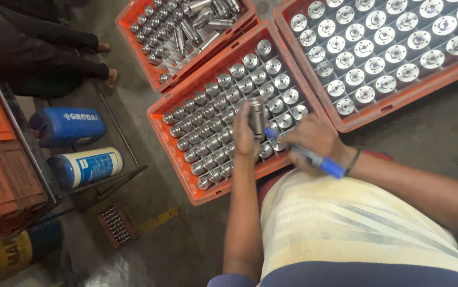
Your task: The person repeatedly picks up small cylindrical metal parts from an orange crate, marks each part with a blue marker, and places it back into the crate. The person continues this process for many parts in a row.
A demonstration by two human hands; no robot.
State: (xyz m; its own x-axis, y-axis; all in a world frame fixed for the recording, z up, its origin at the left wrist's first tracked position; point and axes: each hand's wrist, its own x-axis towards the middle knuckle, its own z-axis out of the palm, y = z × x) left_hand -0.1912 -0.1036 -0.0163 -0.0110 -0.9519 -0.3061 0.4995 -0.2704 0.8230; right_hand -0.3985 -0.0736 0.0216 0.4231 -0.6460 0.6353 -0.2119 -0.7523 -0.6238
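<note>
From the head camera we see our left hand (245, 135) wrapped around a short metal cylinder (257, 117), held upright just above the middle orange crate (178, 154). Our right hand (316, 143) grips a blue marker (306, 155), its tip touching the cylinder's lower side. The crate is packed with rows of similar metal cylinders and sits on the floor (186, 244). Two more orange crates lie beyond it, and two blue-and-white jugs (75, 146) lie to its left.
</note>
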